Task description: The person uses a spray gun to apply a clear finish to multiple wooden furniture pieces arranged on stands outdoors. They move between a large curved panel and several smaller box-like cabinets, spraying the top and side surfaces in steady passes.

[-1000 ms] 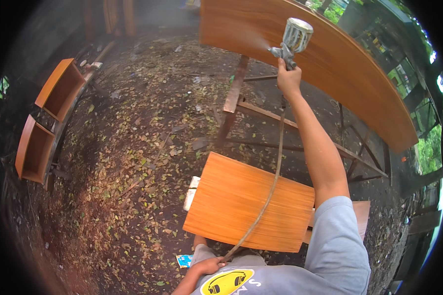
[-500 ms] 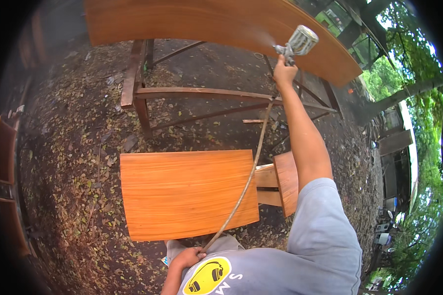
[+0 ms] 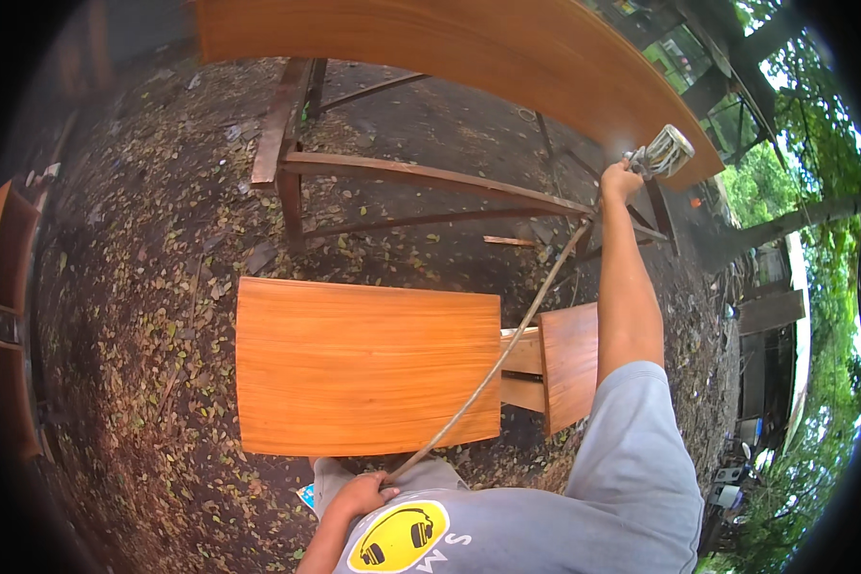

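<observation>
My right arm is stretched far forward, and my right hand is closed around a spray gun with a paint-smeared cup. The gun is at the right end of a long reddish-brown wooden board, and a faint mist hangs at its nozzle. A thin tan hose slopes from near that hand down to my waist. There my left hand is closed on the hose. Between me and the long board lies a glossy orange-brown wooden panel.
A brown metal frame stand stands beneath the long board. A smaller wooden piece on pale slats sits right of the panel. More brown panels stand at the far left. Fallen leaves cover the dark ground. Trees and a shed are at right.
My right hand has moved the spray gun rightward and slightly nearer, to the long board's right end. The hose has swung right with it. My left hand still grips the hose at my waist.
</observation>
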Demonstrator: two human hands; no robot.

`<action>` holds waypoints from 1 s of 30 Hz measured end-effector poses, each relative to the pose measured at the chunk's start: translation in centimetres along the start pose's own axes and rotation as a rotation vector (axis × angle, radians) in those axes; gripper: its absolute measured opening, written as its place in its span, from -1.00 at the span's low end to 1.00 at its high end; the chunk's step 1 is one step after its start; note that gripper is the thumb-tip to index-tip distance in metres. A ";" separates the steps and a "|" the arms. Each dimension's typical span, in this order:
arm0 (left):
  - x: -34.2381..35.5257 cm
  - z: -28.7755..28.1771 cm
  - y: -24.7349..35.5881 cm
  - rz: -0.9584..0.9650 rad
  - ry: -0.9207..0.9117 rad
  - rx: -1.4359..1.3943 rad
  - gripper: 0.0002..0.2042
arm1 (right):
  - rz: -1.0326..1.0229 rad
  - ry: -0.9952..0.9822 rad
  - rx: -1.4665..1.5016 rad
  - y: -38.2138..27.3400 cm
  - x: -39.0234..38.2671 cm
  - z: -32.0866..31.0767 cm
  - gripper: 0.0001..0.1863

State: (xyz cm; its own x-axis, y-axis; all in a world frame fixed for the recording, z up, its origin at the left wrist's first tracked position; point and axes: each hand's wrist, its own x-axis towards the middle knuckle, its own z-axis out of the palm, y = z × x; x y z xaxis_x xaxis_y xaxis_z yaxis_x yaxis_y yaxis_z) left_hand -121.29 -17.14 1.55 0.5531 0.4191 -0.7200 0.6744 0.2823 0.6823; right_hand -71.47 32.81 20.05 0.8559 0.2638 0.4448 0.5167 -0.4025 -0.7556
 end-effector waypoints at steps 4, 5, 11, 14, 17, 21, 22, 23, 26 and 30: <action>-1.4 -0.3 -2.7 -0.083 0.003 -0.016 -0.49 | 0.015 -0.219 0.299 -0.1 -2.6 3.3 -0.71; -1.6 0.0 -3.6 -0.097 0.006 -0.029 -0.49 | 0.041 -0.313 0.365 -1.5 -4.9 3.7 -0.72; -2.7 1.3 -7.1 -0.102 -0.001 -0.030 -0.58 | 0.016 -0.727 0.724 -12.5 -20.9 2.8 -0.70; -3.5 1.4 -8.8 -0.113 -0.003 -0.070 -0.58 | -0.094 -0.801 0.789 -15.7 -25.9 5.3 -0.71; -3.9 2.5 -10.6 -0.114 0.063 -0.118 -0.59 | 0.002 -0.956 0.823 -21.0 -33.3 4.9 -0.72; -4.3 3.1 -11.6 -0.132 0.086 -0.162 -0.60 | -0.212 -0.927 0.918 -24.8 -39.7 9.1 -0.72; -4.0 3.6 -12.2 -0.126 0.099 -0.162 -0.59 | -0.218 -0.943 0.944 -26.0 -41.7 9.2 -0.72; -3.8 4.2 -12.8 -0.122 0.126 -0.164 -0.58 | -0.225 -0.958 0.969 -27.1 -43.3 9.1 -0.73; -3.2 5.3 -14.2 -0.106 0.181 -0.172 -0.57 | -0.293 -0.951 0.960 -30.0 -47.2 8.3 -0.75; -3.8 4.5 -12.9 -0.129 0.218 -0.207 -0.60 | -0.270 -1.038 0.890 -32.7 -50.5 7.4 -0.75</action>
State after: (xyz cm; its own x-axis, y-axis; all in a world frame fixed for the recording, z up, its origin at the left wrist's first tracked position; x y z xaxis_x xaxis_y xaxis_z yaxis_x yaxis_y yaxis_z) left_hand -129.92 -26.22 -5.10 0.3370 0.5371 -0.7733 0.6058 0.5050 0.6148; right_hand -131.74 39.12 18.72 0.1243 0.9230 0.3642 0.1399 0.3471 -0.9273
